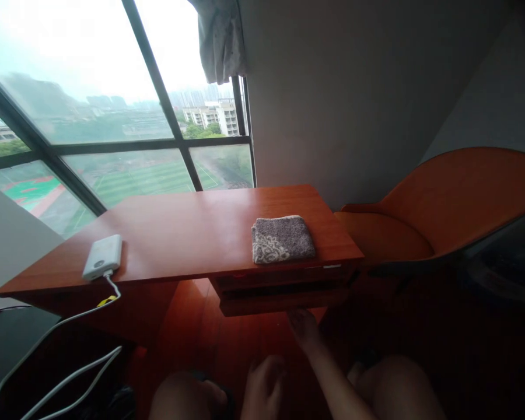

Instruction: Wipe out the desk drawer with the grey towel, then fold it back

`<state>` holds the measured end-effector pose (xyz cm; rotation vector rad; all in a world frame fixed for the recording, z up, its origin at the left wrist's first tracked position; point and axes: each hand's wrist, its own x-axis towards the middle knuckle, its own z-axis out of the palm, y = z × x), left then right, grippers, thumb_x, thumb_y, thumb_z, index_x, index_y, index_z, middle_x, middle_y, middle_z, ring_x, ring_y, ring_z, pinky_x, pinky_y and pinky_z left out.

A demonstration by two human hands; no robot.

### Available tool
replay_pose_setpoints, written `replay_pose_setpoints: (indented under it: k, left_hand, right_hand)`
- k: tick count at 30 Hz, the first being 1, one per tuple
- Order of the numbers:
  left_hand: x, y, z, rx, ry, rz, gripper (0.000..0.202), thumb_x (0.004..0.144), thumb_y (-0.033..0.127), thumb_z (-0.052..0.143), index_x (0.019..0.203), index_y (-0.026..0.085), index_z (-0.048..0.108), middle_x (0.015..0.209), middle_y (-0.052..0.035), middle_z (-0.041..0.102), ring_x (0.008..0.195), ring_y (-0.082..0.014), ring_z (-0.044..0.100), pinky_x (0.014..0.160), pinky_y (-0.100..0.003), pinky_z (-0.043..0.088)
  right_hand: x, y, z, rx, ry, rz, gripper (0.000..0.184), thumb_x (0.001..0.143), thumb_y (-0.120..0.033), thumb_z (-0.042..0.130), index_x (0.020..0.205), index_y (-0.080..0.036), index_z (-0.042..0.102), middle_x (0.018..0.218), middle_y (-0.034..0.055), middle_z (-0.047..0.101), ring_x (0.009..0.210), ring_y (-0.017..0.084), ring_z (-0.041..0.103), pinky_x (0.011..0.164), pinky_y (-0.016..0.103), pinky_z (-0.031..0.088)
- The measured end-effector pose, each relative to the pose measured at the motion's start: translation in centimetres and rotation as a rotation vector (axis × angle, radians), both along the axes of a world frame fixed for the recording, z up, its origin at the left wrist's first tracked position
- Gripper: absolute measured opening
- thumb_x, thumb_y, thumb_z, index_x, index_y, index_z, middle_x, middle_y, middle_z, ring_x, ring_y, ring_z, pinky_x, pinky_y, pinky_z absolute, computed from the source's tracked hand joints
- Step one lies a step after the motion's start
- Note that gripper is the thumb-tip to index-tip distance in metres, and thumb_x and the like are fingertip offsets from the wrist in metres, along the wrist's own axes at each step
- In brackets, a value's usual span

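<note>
A folded grey towel with a pale floral pattern lies on the right part of the wooden desk. My right hand reaches forward in shadow, its fingers stretched toward the lower edge of the desk's drawer unit; whether they touch it I cannot tell. Lower and nearer to me, my left hand hangs over the floor with loosely curled fingers, thumb apart, nothing visible in it. Neither hand is on the towel.
A white power bank sits at the desk's left front edge, its white cable hanging down. To the right stands an orange chair. Windows and a grey curtain are behind. My knees flank the hands.
</note>
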<state>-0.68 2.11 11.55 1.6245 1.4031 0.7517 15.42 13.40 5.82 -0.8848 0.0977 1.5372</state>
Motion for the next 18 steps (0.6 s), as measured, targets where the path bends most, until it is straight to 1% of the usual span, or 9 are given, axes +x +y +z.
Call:
replay_pose_setpoints:
  k: [2,5,7,8,9,11,13,16,18]
  left_hand:
    - [0.0,1.3,4.4,0.158,-0.021,-0.004,0.028,0.083,0.020,0.048,0.107,0.023,0.061,0.104,-0.0080,0.067,0.101,-0.0230,0.062,0.093,-0.040,0.049]
    - [0.3,4.1,10.6,0.319,-0.099,-0.043,0.035,0.083,0.013,0.043,0.112,0.023,0.059,0.132,-0.0103,0.053,0.115,-0.0227,0.057,0.083,-0.032,0.055]
    - [0.9,6.4,13.9,0.411,-0.060,-0.069,0.037,0.084,0.012,0.043,0.117,0.024,0.056,0.139,-0.0098,0.046,0.107,-0.0195,0.061,0.077,-0.029,0.057]
    - [1.4,7.7,15.3,0.465,-0.006,-0.073,0.036,0.086,0.013,0.043,0.117,0.025,0.055,0.140,-0.0091,0.045,0.106,-0.0184,0.061,0.081,-0.031,0.057]
    - [1.9,8.9,16.5,0.539,0.070,-0.081,0.035,0.087,0.014,0.045,0.118,0.025,0.054,0.139,-0.0087,0.047,0.110,-0.0192,0.059,0.089,-0.034,0.054]
    - [3.2,11.5,18.3,0.681,0.256,-0.104,0.038,0.086,0.017,0.049,0.124,0.024,0.051,0.136,-0.0087,0.050,0.122,-0.0233,0.051,0.105,-0.044,0.042]
    - [4.6,13.9,19.5,0.752,0.417,-0.147,0.043,0.086,0.024,0.053,0.129,0.024,0.049,0.138,-0.0101,0.048,0.129,-0.0269,0.044,0.112,-0.052,0.031]
    - [6.4,16.9,20.1,0.729,0.615,-0.238,0.055,0.085,0.040,0.057,0.136,0.023,0.043,0.147,-0.0124,0.039,0.137,-0.0323,0.032,0.114,-0.058,0.018]
    - [7.2,18.6,20.0,0.709,0.713,-0.274,0.065,0.085,0.047,0.057,0.142,0.023,0.037,0.153,-0.0124,0.029,0.142,-0.0353,0.020,0.114,-0.061,0.010]
  right_hand:
    - [0.1,-1.8,0.1,0.010,0.023,0.005,0.023,0.054,-0.012,0.071,0.067,-0.022,0.055,0.067,-0.0034,0.067,0.072,0.015,0.067,0.068,0.026,0.056]
    - [0.1,-4.7,0.0,0.005,0.048,0.010,0.024,0.053,-0.012,0.072,0.068,-0.022,0.056,0.067,-0.0036,0.068,0.074,0.015,0.068,0.071,0.026,0.056]
    - [0.1,-6.6,-0.4,-0.028,0.048,0.016,0.023,0.053,-0.013,0.072,0.069,-0.022,0.058,0.069,-0.0023,0.070,0.075,0.017,0.069,0.071,0.029,0.057]
    - [0.1,-7.5,-0.7,-0.047,0.042,0.019,0.023,0.053,-0.013,0.073,0.069,-0.022,0.058,0.070,-0.0015,0.071,0.075,0.018,0.069,0.071,0.030,0.058]
    - [0.1,-8.4,-1.1,-0.066,0.029,0.019,0.023,0.052,-0.015,0.073,0.069,-0.022,0.059,0.071,-0.0009,0.071,0.075,0.019,0.069,0.071,0.032,0.058]
    - [0.1,-10.0,-1.6,-0.089,-0.016,0.019,0.023,0.050,-0.017,0.074,0.068,-0.022,0.060,0.070,-0.0007,0.071,0.074,0.020,0.069,0.071,0.035,0.058]
    - [0.1,-11.4,-1.9,-0.074,-0.121,0.058,0.022,0.050,-0.021,0.075,0.065,-0.023,0.059,0.067,-0.0016,0.069,0.073,0.022,0.069,0.071,0.038,0.059]
    - [0.4,-13.5,-1.6,-0.024,-0.300,0.150,0.019,0.061,-0.030,0.075,0.068,-0.023,0.059,0.073,-0.0010,0.068,0.079,0.023,0.068,0.069,0.041,0.059]
    - [0.7,-14.8,-1.0,-0.003,-0.366,0.180,0.017,0.074,-0.035,0.071,0.082,-0.023,0.062,0.087,0.0017,0.068,0.089,0.022,0.066,0.069,0.040,0.058]
